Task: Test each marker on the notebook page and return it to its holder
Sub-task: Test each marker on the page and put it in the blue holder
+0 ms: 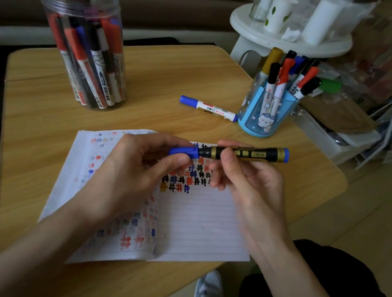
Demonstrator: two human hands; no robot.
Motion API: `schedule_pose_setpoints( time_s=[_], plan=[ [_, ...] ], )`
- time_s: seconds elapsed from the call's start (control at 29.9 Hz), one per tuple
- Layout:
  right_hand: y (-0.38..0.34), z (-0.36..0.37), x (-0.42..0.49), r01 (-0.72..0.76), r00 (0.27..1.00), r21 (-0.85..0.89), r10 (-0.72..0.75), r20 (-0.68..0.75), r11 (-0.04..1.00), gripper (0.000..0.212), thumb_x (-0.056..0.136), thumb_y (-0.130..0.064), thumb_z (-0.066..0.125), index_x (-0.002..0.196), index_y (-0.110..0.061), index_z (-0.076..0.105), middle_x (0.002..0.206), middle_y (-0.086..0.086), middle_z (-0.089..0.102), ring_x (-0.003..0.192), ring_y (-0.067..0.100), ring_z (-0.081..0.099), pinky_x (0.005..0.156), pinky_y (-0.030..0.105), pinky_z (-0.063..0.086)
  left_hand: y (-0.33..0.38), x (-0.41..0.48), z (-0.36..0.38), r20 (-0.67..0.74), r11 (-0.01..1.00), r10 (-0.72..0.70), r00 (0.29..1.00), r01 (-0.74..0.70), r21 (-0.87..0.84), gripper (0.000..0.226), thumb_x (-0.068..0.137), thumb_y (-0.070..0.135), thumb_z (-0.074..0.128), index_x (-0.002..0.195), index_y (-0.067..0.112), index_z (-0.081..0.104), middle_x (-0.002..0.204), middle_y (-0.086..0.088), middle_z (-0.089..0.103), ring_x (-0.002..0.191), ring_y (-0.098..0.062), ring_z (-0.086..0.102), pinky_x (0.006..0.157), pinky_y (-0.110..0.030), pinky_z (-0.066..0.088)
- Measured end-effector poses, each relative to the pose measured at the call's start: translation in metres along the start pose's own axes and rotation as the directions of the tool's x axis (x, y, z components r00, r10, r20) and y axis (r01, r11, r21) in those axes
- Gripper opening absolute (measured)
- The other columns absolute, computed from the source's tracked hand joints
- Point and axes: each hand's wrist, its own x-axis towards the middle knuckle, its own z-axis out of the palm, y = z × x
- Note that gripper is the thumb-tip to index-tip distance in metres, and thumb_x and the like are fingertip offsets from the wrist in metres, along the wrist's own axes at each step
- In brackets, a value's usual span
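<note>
Head view: above the notebook [203, 226], the left hand [134, 172] pinches the blue cap [183, 151] and the right hand [248, 185] grips the marker [260, 155], lying crosswise, cap leftward; the blue holder [281, 112] stands beyond, nearer the right hand.

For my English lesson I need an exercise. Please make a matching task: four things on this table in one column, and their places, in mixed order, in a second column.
Things
1. jar
2. blue holder
3. white marker
4. black marker

Places
A. held above the notebook
B. lying flat on the table
C. back left of the table
D. back right of the table

Pairs: 1-C, 2-D, 3-B, 4-A
</note>
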Motion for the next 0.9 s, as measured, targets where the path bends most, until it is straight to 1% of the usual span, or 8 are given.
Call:
schedule_pose_setpoints(
  time_s=[0.13, 0.3, 0.37, 0.43, 0.57, 0.67, 0.77, 0.9],
  plan=[
    [0.001, 0.001, -0.001, -0.009, 1.0, -0.038, 0.01, 0.027, 0.999, 0.029, 0.091, -0.021, 0.071, 0.115, -0.006, 0.073, 0.091, 0.016, 0.076, 0.074, 0.024, 0.068, 0.068, 0.03, 0.053, 0.002, 0.002, 0.002, 0.032, 0.999, 0.007, 0.999, -0.005, -0.036, 0.032, 0.088, 0.03, 0.065, 0.114, 0.013, 0.075, 0.099, 0.005, 0.079, 0.092, -0.007, 0.074, 0.083, -0.017, 0.056],
    [0.007, 0.002, -0.002, 0.047, 0.999, -0.104, -0.048, -0.011, 0.993, 0.024, 0.093, -0.018, 0.07, 0.108, 0.0, 0.074, 0.083, 0.016, 0.075, 0.073, 0.024, 0.07, 0.068, 0.029, 0.055, 0.002, 0.001, 0.007, 0.037, 0.999, 0.042, 0.998, -0.042, 0.01, 0.027, 0.088, 0.026, 0.066, 0.109, 0.014, 0.077, 0.088, 0.002, 0.079, 0.083, -0.007, 0.074, 0.077, -0.014, 0.056],
    [0.008, 0.003, -0.003, 0.062, 0.998, -0.108, -0.065, -0.024, 0.992, 0.023, 0.093, -0.016, 0.07, 0.109, 0.0, 0.074, 0.082, 0.016, 0.075, 0.073, 0.023, 0.071, 0.07, 0.029, 0.057, 0.003, 0.001, 0.01, 0.014, 0.998, 0.055, 0.998, -0.055, 0.028, 0.024, 0.089, 0.024, 0.067, 0.109, 0.016, 0.077, 0.088, 0.003, 0.079, 0.083, -0.004, 0.074, 0.077, -0.012, 0.054],
    [0.009, 0.003, -0.003, 0.066, 0.997, -0.1, -0.069, -0.025, 0.993, 0.022, 0.093, -0.014, 0.069, 0.111, -0.001, 0.073, 0.083, 0.015, 0.075, 0.074, 0.023, 0.071, 0.072, 0.028, 0.057, 0.005, 0.002, 0.01, 0.007, 0.998, 0.058, 0.998, -0.058, 0.032, 0.025, 0.087, 0.028, 0.066, 0.108, 0.02, 0.077, 0.089, 0.006, 0.079, 0.083, -0.003, 0.074, 0.077, -0.011, 0.054],
    [0.007, 0.003, -0.001, 0.048, 0.999, -0.072, -0.048, -0.002, 0.996, 0.024, 0.092, -0.013, 0.07, 0.113, -0.002, 0.072, 0.086, 0.006, 0.076, 0.08, 0.014, 0.07, 0.075, 0.022, 0.056, 0.006, 0.006, 0.006, 0.05, 0.997, 0.041, 0.998, -0.044, 0.06, 0.021, 0.084, 0.036, 0.066, 0.103, 0.034, 0.073, 0.096, 0.021, 0.075, 0.087, 0.001, 0.072, 0.077, -0.012, 0.054],
    [-0.001, -0.003, 0.002, 0.04, 0.999, -0.044, -0.04, -0.008, 0.998, 0.028, 0.091, -0.011, 0.07, 0.116, -0.001, 0.069, 0.082, -0.003, 0.074, 0.078, 0.005, 0.067, 0.073, 0.019, 0.053, 0.001, 0.011, 0.007, 0.049, 0.992, 0.008, 0.999, -0.014, 0.124, 0.017, 0.088, 0.031, 0.073, 0.104, 0.03, 0.075, 0.092, 0.021, 0.075, 0.087, -0.002, 0.071, 0.074, -0.015, 0.052],
    [-0.007, -0.013, 0.005, 0.052, 0.997, -0.057, -0.055, -0.045, 0.997, 0.024, 0.093, -0.018, 0.071, 0.114, -0.006, 0.071, 0.077, -0.004, 0.066, 0.074, 0.012, 0.059, 0.071, 0.024, 0.051, -0.003, 0.011, 0.009, 0.017, 0.988, 0.008, 1.0, -0.01, 0.156, 0.019, 0.089, 0.021, 0.077, 0.103, 0.032, 0.073, 0.094, 0.025, 0.073, 0.087, 0.001, 0.07, 0.071, -0.009, 0.047],
    [-0.008, -0.019, 0.004, 0.09, 0.994, -0.104, -0.096, -0.056, 0.99, 0.021, 0.096, -0.019, 0.069, 0.111, -0.005, 0.071, 0.078, -0.002, 0.066, 0.072, 0.013, 0.058, 0.068, 0.023, 0.051, -0.001, 0.008, 0.014, 0.044, 0.967, 0.066, 0.997, -0.075, 0.242, 0.022, 0.087, 0.03, 0.076, 0.104, 0.042, 0.068, 0.101, 0.029, 0.07, 0.092, 0.002, 0.068, 0.073, -0.012, 0.05]
  ],
)
